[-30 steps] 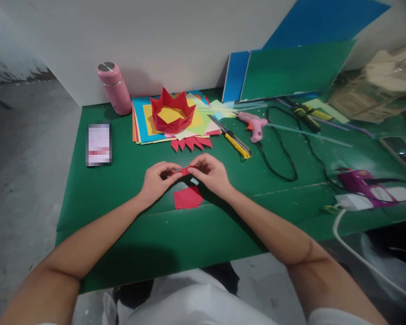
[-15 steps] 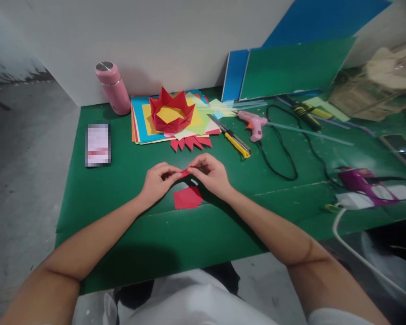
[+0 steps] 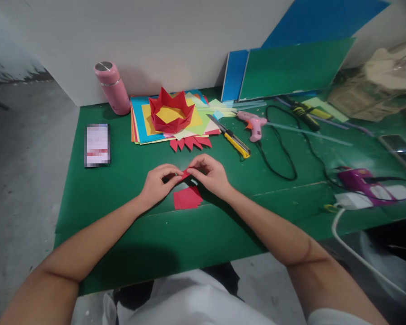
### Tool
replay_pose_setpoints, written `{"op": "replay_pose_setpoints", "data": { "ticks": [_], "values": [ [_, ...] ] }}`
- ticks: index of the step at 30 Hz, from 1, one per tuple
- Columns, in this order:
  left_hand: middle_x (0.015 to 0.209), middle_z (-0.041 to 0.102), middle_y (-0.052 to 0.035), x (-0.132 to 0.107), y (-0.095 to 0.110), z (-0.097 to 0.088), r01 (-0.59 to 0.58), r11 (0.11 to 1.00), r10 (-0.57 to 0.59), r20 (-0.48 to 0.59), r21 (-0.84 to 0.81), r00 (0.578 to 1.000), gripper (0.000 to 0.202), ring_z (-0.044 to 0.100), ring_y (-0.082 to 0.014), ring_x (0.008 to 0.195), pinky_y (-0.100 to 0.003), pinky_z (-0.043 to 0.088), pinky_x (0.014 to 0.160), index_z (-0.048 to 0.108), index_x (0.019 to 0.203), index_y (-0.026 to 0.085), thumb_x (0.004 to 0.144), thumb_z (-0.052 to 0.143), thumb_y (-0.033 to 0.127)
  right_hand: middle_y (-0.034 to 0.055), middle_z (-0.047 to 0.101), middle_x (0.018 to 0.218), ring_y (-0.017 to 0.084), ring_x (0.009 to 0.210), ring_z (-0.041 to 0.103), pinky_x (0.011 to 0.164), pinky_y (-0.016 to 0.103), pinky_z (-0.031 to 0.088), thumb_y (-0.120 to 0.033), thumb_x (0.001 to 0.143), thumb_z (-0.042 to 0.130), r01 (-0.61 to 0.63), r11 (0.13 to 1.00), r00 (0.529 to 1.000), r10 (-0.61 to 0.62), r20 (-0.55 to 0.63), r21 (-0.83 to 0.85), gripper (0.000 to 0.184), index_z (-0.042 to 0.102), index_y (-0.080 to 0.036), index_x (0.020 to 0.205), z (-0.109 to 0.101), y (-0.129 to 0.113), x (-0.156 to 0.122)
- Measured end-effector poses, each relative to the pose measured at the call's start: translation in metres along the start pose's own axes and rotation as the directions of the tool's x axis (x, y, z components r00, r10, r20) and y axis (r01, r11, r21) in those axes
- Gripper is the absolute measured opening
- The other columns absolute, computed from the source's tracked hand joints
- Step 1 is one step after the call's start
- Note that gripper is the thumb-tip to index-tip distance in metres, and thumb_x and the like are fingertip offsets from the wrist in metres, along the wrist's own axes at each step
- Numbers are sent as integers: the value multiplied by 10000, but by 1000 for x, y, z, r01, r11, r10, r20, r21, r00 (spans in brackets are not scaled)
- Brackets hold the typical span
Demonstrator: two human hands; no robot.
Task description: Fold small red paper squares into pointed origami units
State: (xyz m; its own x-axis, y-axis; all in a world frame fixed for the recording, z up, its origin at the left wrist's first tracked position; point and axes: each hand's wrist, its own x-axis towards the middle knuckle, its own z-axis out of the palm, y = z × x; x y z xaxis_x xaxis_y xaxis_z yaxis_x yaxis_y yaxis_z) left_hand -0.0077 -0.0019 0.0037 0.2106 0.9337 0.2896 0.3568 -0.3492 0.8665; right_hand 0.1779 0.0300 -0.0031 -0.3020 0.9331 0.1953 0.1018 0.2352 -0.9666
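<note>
Between my fingertips is a small piece of red paper [image 3: 186, 173], mostly covered by the fingers. My left hand [image 3: 159, 181] pinches its left end, and my right hand [image 3: 209, 174] pinches the other end with thumb and forefinger. Just below them on the table lie several red paper squares [image 3: 188, 198] in a loose stack. Beyond my hands, folded red paper points [image 3: 191, 143] lie in a row. A red paper ring with pointed petals [image 3: 172, 124] sits on a pile of coloured paper [image 3: 138, 127].
A yellow utility knife [image 3: 235, 142] and a pink glue gun [image 3: 253, 124] with a black cord lie to the right. Farther right are a purple object [image 3: 353, 179] and white plugs. A pink bottle [image 3: 114, 92] stands at the back left, behind a blurred-out rectangle [image 3: 97, 145].
My left thumb and fingers have shifted slightly to the right along the red paper. My right hand has hardly moved.
</note>
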Motion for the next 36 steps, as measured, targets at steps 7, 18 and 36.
{"op": "replay_pose_setpoints", "data": {
  "ticks": [7, 18, 36],
  "values": [
    [845, 721, -23, 0, 1, 0, -6, 999, 1, -127, -38, 992, 42, 662, -135, 791, -274, 535, 756, 707, 807, 197, 817, 667, 205, 9, 656, 851, 108, 680, 594, 661, 271, 504, -370, 692, 766, -181, 972, 970, 151, 193, 151, 382, 609, -200, 996, -3, 2, 4],
    [779, 693, -11, -1, -1, 4, 117, 977, -138, -110, -178, 984, 94, 647, -117, 692, -247, 541, 659, 665, 804, 180, 763, 711, 250, -13, 593, 613, 87, 525, 481, 511, 224, 393, -420, 746, 683, -188, 980, 964, 196, 177, -61, 260, 673, -163, 782, -3, -6, 1],
    [767, 652, 6, -5, -6, 7, 62, 991, -69, -55, -120, 996, 175, 620, -99, 669, -219, 505, 626, 573, 877, 184, 811, 675, 310, 30, 648, 699, 129, 623, 552, 600, 267, 432, -395, 779, 660, -47, 981, 987, 75, 142, -189, 230, 683, -170, 735, -5, -5, 1]
  ]
}}
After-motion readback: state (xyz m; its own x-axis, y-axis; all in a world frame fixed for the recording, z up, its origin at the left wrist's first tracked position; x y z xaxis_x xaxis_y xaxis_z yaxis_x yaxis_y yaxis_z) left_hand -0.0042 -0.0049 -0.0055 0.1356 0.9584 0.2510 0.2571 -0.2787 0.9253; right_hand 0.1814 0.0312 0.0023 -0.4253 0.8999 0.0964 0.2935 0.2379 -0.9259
